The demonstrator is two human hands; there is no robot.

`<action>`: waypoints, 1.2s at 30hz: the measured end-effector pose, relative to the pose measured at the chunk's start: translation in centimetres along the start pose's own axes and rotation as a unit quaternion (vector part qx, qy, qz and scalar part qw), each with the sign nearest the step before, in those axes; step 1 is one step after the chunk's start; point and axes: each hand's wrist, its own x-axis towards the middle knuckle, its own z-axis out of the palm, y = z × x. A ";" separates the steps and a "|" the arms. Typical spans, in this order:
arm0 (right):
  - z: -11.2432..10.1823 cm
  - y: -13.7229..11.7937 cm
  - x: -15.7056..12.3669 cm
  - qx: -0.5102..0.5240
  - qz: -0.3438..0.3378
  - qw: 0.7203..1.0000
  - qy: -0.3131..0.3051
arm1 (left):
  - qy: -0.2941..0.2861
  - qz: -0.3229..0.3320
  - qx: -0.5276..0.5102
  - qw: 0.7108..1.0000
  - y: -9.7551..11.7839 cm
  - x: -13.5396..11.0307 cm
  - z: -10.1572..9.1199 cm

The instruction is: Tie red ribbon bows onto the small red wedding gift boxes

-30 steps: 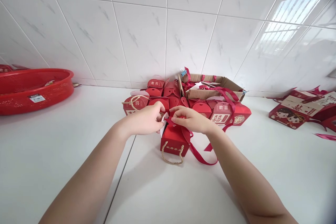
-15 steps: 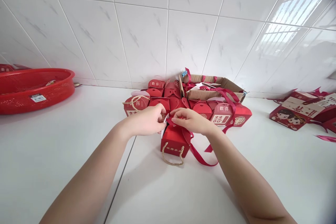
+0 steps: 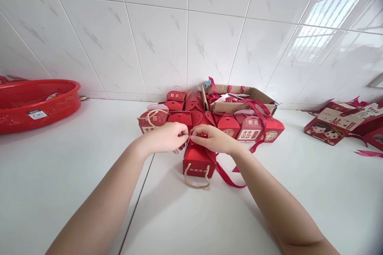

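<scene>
A red gift box (image 3: 199,165) stands upright on the white counter, its twisted rope handle (image 3: 196,185) hanging down the near side. My left hand (image 3: 172,137) is closed at the box's top left edge, thumb and fingers pinching a flap there. From the other side my right hand (image 3: 212,138) pinches the top flaps, its fingertips almost meeting the left ones. Both hands hide most of the box's top. A dark red ribbon (image 3: 229,179) curls on the counter along the box's right side.
Several closed red gift boxes (image 3: 181,121) crowd just behind. An open cardboard carton (image 3: 223,107) holding ribbons and cards stands against the tiled wall. A red plastic basket (image 3: 56,109) is at far left; more printed boxes (image 3: 323,131) lie at right.
My fingertips have drawn closer together over the box top, and the white edge of the left flap has turned inward. The view has shifted slightly to the right.
</scene>
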 end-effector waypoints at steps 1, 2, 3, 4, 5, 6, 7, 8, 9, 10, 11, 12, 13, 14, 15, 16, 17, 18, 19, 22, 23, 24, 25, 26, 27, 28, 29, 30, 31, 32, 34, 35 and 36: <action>-0.1 -0.1 -0.1 -0.001 0.010 1.000 0.005 | 0.003 0.007 -0.002 1.000 0.0 0.0 -0.1; -0.3 -0.1 -0.2 -0.003 0.020 1.000 0.014 | 0.010 0.014 -0.012 1.000 0.1 0.1 -0.1; -0.5 -0.2 -0.4 -0.006 0.030 0.999 0.026 | 0.021 0.020 -0.031 0.999 0.3 0.1 -0.3; -0.9 -0.2 -0.6 -0.011 0.038 0.998 0.039 | 0.035 0.023 -0.057 0.997 0.4 0.0 -0.4; -1.3 -0.2 -0.8 -0.019 0.047 0.997 0.050 | 0.050 0.025 -0.087 0.995 0.6 -0.1 -0.6; -1.8 -0.3 -1.1 -0.028 0.060 0.996 0.056 | 0.068 0.028 -0.120 0.990 0.8 -0.1 -0.9; -2.4 -0.3 -1.5 -0.040 0.075 0.995 0.060 | 0.085 0.036 -0.151 0.984 0.9 -0.3 -1.1; -2.9 -0.4 -1.9 -0.055 0.096 0.992 0.060 | 0.100 0.047 -0.180 0.977 1.1 -0.4 -1.4; -3.5 -0.5 -2.3 -0.075 0.120 0.989 0.052 | 0.116 0.062 -0.205 0.970 1.1 -0.5 -1.7; -4.0 -0.5 -2.7 -0.097 0.145 0.984 0.039 | 0.133 0.078 -0.227 0.962 1.2 -0.6 -1.9; -4.4 -0.6 -3.0 -0.121 0.168 0.978 0.019 | 0.150 0.092 -0.245 0.953 1.2 -0.7 -2.1; -4.6 -0.6 -3.3 -0.142 0.182 0.973 -0.007 | 0.168 0.101 -0.261 0.945 1.2 -0.9 -2.3; -4.7 -0.7 -3.4 -0.160 0.188 0.968 -0.037 | 0.184 0.107 -0.276 0.937 1.2 -1.0 -2.5; -4.7 -0.7 -3.5 -0.174 0.187 0.965 -0.065 | 0.198 0.109 -0.289 0.930 1.2 -1.1 -2.6; -4.6 -0.7 -3.4 -0.184 0.184 0.961 -0.089 | 0.207 0.110 -0.303 0.924 1.3 -1.2 -2.7; -4.5 -0.7 -3.3 -0.193 0.183 0.958 -0.105 | 0.210 0.112 -0.317 0.918 1.4 -1.3 -2.9; -4.3 -0.6 -3.1 -0.200 0.185 0.955 -0.115 | 0.210 0.114 -0.333 0.912 1.5 -1.5 -3.0; -4.2 -0.6 -3.0 -0.206 0.189 0.952 -0.122 | 0.209 0.117 -0.348 0.906 1.5 -1.6 -3.1; -4.1 -0.6 -2.9 -0.210 0.191 0.951 -0.127 | 0.211 0.122 -0.364 0.899 1.6 -1.7 -3.2; -4.1 -0.5 -2.9 -0.202 0.171 0.953 -0.147 | 0.227 0.138 -0.397 0.879 1.7 -2.1 -3.6; -4.1 -0.4 -2.9 -0.195 0.163 0.956 -0.147 | 0.232 0.142 -0.402 0.874 1.7 -2.2 -3.7; -4.1 -0.3 -2.9 -0.190 0.160 0.959 -0.139 | 0.235 0.146 -0.405 0.871 1.7 -2.3 -3.9; -3.9 -0.2 -2.8 -0.185 0.158 0.962 -0.126 | 0.237 0.149 -0.408 0.869 1.6 -2.4 -4.0; -3.7 -0.1 -2.7 -0.184 0.156 0.964 -0.110 | 0.237 0.150 -0.411 0.867 1.6 -2.4 -4.1; -3.4 0.0 -2.5 -0.185 0.151 0.967 -0.092 | 0.235 0.150 -0.415 0.866 1.5 -2.5 -4.1; -3.1 0.2 -2.2 -0.188 0.145 0.968 -0.076 | 0.233 0.150 -0.420 0.864 1.5 -2.6 -4.2; -2.8 0.3 -2.0 -0.192 0.137 0.970 -0.063 | 0.230 0.150 -0.424 0.863 1.5 -2.6 -4.3; -2.5 0.5 -1.8 -0.194 0.127 0.971 -0.050 | 0.229 0.151 -0.426 0.862 1.5 -2.7 -4.3; -2.4 0.6 -1.6 -0.196 0.122 0.972 -0.038 | 0.229 0.150 -0.425 0.863 1.5 -2.9 -4.4; -2.3 0.7 -1.5 -0.198 0.121 0.972 -0.025 | 0.229 0.149 -0.422 0.864 1.6 -3.0 -4.5; -2.6 0.7 -1.6 -0.197 0.129 0.972 -0.003 | 0.238 0.149 -0.422 0.862 1.7 -3.3 -4.6; -2.8 0.6 -1.7 -0.194 0.137 0.971 0.005 | 0.243 0.150 -0.426 0.858 1.8 -3.5 -4.6; -3.0 0.5 -1.9 -0.191 0.147 0.970 0.012 | 0.249 0.152 -0.433 0.853 1.8 -3.6 -4.6</action>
